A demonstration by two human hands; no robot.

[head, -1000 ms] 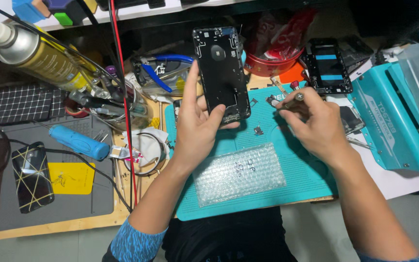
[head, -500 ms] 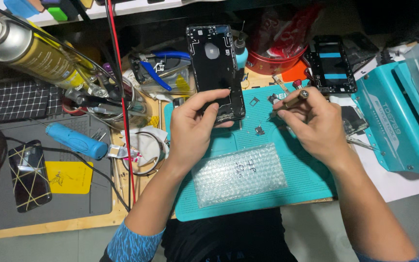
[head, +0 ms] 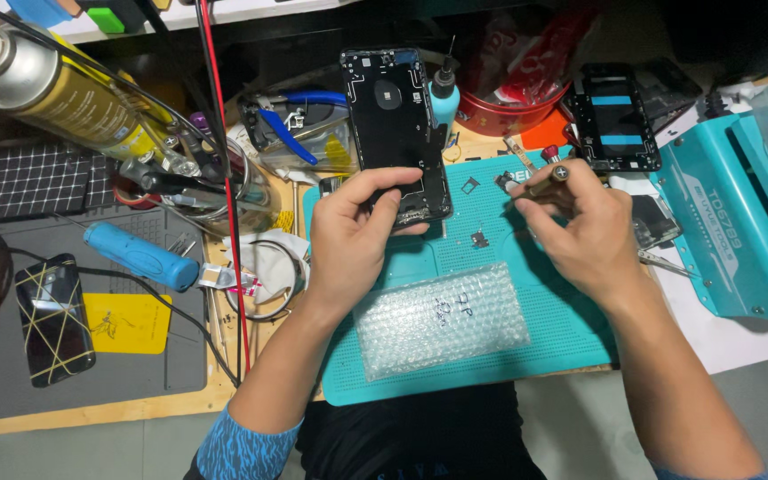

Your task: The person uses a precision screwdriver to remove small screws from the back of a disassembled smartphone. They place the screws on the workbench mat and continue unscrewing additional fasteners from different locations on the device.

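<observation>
- I see the black phone housing (head: 396,133) lying open-side up at the far edge of the teal work mat (head: 571,329), its lower end pinned under my left hand (head: 353,236), whose fingers are clamped on the bottom edge.
- My right hand (head: 580,231) is closed around a small screwdriver (head: 544,180), tip pointed left toward a tiny dark part (head: 503,180) on the mat; hand and housing are apart.
- Two more small loose parts (head: 470,185) lie on the mat between the hands, one just below the housing's corner.
- A bubble-wrap pouch (head: 440,320) lies on the near part of the mat.
- Beyond that: a second phone frame (head: 613,116) to the right, a blue-capped bottle (head: 444,93) touching the housing's right side, a teal machine (head: 731,231) at the far right.
- To the left on the worktop (head: 117,409): a spray can (head: 64,93), a blue handle (head: 140,255), a taped-up phone (head: 53,318).
- Risk, as I judge it: the loose parts are small and sit near my wrists; a sweep of either hand could flick them off the mat into the clutter.
- The driver tip could slip and scratch the housing, or the housing could nudge the bottle over.
</observation>
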